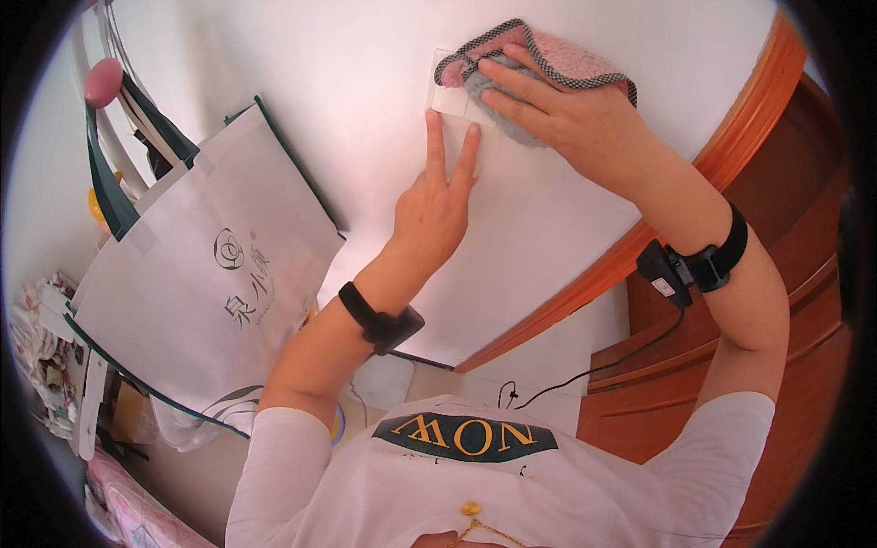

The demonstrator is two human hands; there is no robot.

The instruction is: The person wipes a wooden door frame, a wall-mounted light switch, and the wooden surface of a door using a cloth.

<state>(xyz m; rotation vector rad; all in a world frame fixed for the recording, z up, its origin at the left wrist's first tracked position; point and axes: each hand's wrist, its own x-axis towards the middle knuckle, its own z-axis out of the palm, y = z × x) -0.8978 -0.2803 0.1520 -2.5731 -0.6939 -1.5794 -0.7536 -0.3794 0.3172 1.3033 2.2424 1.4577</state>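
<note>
On the white wall is a white switch plate (452, 101), its upper right part covered by a pink and grey cleaning cloth (579, 58) with a checked border. My right hand (562, 116) presses the cloth flat against the plate and the wall, fingers spread over its grey side. Two fingers of my left hand (435, 198) point up and apart, their tips at the lower edge of the plate. That hand holds nothing, and its other fingers are folded or hidden.
A large white tote bag (205, 267) with green handles hangs at left from a pink wall hook (104, 82). To the right are an orange-brown door frame (747, 130) and a brown wooden door (658, 411). A black cable (616, 366) trails from the device on my right forearm.
</note>
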